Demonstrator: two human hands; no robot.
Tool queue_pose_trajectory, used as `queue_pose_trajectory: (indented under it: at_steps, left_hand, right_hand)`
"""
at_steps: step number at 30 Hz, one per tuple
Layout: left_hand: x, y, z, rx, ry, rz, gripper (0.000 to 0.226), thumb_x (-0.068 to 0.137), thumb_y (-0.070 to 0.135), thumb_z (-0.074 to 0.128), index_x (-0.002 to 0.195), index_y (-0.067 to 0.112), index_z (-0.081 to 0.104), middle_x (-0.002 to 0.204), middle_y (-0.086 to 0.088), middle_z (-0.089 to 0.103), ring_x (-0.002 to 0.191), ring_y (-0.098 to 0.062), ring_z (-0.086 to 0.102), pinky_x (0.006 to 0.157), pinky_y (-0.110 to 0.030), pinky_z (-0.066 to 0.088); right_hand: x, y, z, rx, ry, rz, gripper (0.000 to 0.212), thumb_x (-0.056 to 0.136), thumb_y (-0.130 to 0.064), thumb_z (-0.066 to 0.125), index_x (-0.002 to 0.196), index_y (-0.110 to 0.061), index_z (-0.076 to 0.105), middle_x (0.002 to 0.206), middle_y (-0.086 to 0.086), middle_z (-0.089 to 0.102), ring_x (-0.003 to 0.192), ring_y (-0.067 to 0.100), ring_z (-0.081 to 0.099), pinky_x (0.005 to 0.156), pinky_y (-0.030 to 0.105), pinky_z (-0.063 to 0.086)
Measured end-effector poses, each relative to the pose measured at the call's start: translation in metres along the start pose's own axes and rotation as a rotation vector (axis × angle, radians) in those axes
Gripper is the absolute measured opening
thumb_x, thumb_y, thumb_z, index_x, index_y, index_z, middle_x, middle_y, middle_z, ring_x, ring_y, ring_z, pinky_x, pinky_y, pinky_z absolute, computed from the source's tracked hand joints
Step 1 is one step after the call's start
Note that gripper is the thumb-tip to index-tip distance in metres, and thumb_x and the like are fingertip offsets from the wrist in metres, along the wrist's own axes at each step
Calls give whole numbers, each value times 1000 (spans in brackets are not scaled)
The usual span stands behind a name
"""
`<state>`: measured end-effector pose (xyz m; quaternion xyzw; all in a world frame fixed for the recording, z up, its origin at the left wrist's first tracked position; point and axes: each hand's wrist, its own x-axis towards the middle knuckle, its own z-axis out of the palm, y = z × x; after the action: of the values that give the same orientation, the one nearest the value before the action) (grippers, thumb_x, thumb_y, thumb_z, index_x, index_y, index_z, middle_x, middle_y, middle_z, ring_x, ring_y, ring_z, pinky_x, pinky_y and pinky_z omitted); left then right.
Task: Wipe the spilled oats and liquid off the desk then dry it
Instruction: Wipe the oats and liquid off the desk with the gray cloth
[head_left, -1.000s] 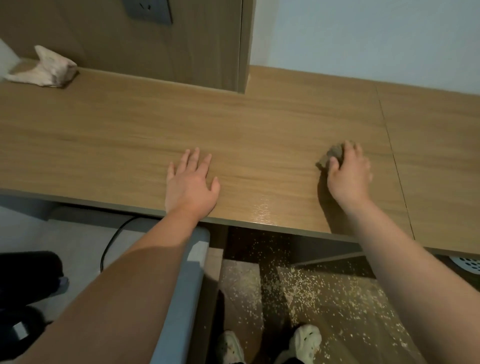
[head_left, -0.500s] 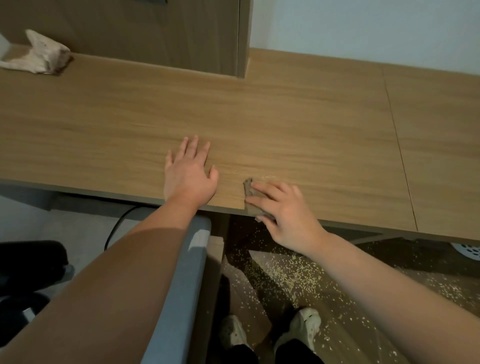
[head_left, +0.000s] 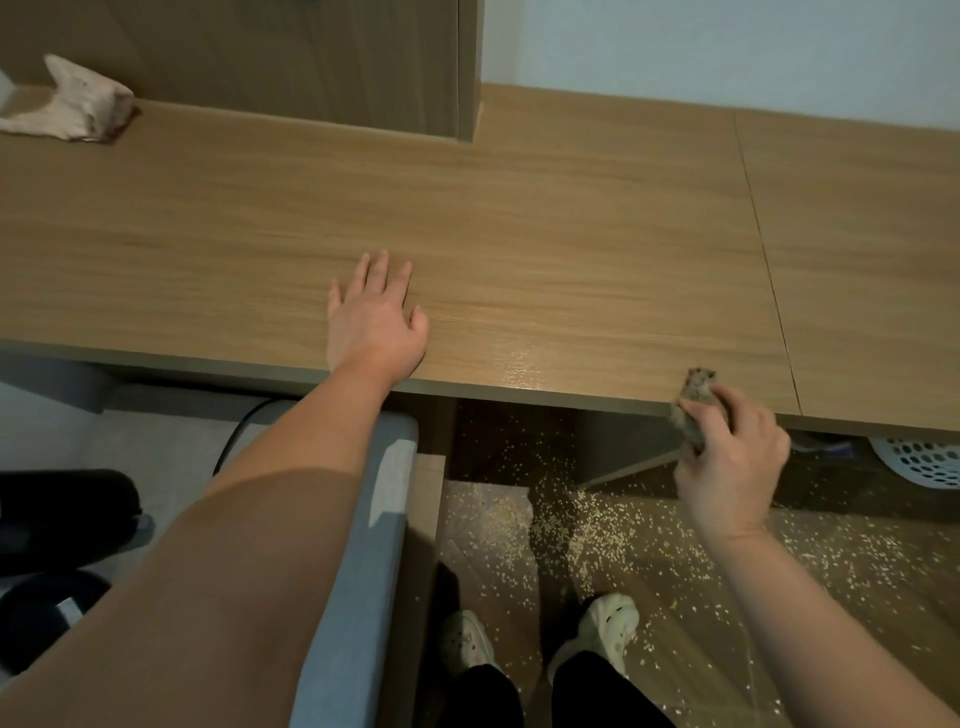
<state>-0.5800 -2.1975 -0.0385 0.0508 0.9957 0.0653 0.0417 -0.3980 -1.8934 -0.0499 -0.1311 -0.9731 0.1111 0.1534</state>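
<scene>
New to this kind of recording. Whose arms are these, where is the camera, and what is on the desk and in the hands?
No machine here: a person works bare-handed, filmed by one wide-angle camera on their head, looking down. The left hand lies flat on the wooden desk. The right hand grips a small grey-brown wad at the desk's front edge. A pale crumpled cloth sits at the desk's far left, and a shiny patch, possibly wet, shows near the front edge. Oats lie scattered on the floor below, around the person's shoes.
</scene>
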Motion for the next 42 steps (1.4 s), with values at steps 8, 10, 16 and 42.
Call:
queue_pose_trajectory:
  at_steps: [8, 10, 16, 42]
  left_hand:
    - [0, -2, 0, -1, 0, 15, 58, 100, 40, 29, 155, 25, 19, 164, -2, 10, 151, -19, 4, 122, -47, 8]
    - [0, -2, 0, -3, 6, 16, 58, 100, 40, 29, 155, 24, 19, 164, -2, 10, 151, -19, 4, 122, -47, 9]
    - [1, -1, 3, -4, 12, -3, 59, 99, 39, 30, 155, 25, 20, 164, -1, 10, 151, -19, 4, 122, -46, 9]
    - [3, -1, -5, -57, -95, 32, 64, 97, 42, 32, 156, 27, 12, 164, -1, 0, 151, -19, -5, 122, -48, 2]
  right_hand:
    - [23, -109, 3, 158, -48, -398, 41, 73, -5, 74, 112, -10, 68, 128, 15, 59, 119, 31, 50, 94, 49, 40]
    - [49, -126, 9, 162, -114, -328, 43, 80, -10, 71, 121, -13, 64, 134, 13, 54, 123, 32, 47, 96, 49, 40]
    - [30, -65, 14, 31, -267, -431, 51, 78, -12, 73, 127, -15, 60, 135, 12, 54, 116, 31, 50, 92, 50, 45]
    - [72, -129, -23, 392, -547, -43, 46, 88, -19, 69, 128, -19, 46, 122, -1, 51, 115, 16, 50, 102, 33, 44]
